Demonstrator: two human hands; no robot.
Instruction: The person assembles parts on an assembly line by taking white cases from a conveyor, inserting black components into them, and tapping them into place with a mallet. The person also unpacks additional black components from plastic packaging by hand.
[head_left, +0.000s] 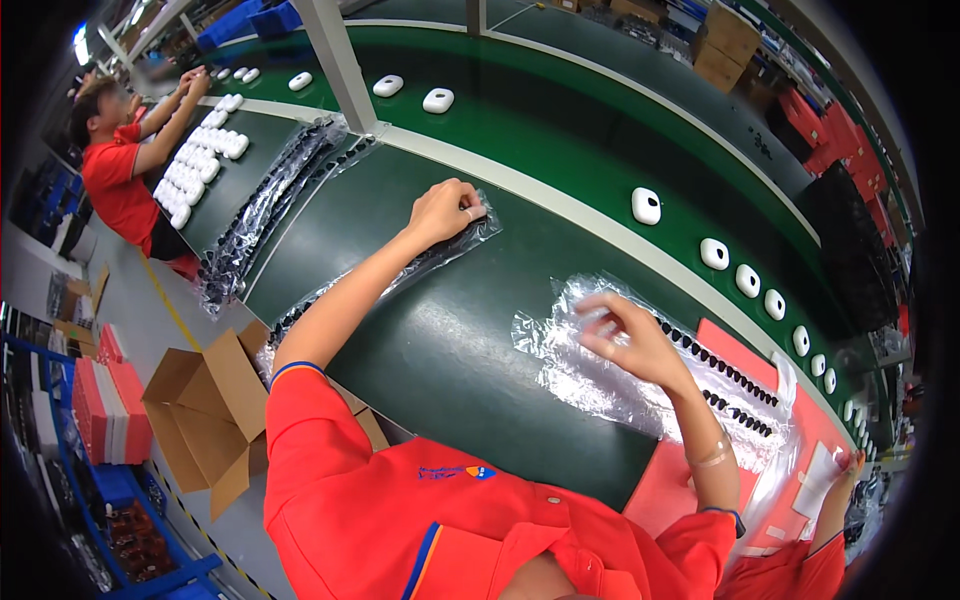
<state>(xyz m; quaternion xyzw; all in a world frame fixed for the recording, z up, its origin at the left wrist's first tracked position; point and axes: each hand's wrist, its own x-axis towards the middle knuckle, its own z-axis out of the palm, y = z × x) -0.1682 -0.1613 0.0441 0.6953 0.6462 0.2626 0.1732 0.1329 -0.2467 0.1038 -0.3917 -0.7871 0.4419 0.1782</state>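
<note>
My left hand (440, 215) is at the far side of the dark green tabletop. Its fingers are curled closed on the end of a clear plastic bag (425, 265) that runs back under my forearm, with dark pieces inside. My right hand (632, 345) hovers over a second clear plastic sheet (575, 375), its slightly blurred fingers apart and nothing seen between them. On that sheet lie rows of small black parts (725, 370). Whether the right fingertips touch the film, I cannot tell.
Beyond the table edge, a green conveyor belt (560, 130) carries white rounded cases (646, 206). Leftward lie more bagged black parts (265, 215) and rows of white cases (190, 175) by a co-worker (115, 170). Red foam sheets (670, 480) lie right; an open carton (205, 410) stands left.
</note>
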